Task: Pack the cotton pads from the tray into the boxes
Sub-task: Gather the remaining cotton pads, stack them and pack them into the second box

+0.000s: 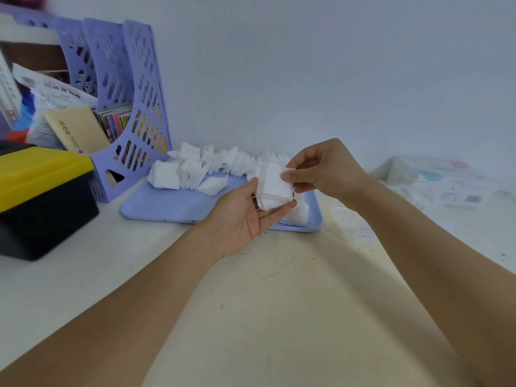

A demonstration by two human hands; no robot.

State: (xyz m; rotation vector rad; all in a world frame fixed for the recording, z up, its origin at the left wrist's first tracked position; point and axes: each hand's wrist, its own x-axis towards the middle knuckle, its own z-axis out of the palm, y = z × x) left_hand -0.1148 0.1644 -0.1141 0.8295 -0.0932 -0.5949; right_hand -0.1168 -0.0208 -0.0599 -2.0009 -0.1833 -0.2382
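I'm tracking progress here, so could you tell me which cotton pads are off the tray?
The small stack of cotton pads held between both hands; the rest lie on the tray.

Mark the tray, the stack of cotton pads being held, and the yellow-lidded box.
tray [167, 205], head view, bare floor near its front left corner.
stack of cotton pads [275, 185], head view, top pad's face.
yellow-lidded box [42, 171], head view, lid's top.

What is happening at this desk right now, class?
A person holds a small stack of white square cotton pads above the lilac plastic tray. The left hand supports it from below, while the right hand pinches its top edge. Many loose cotton pads remain on the tray.
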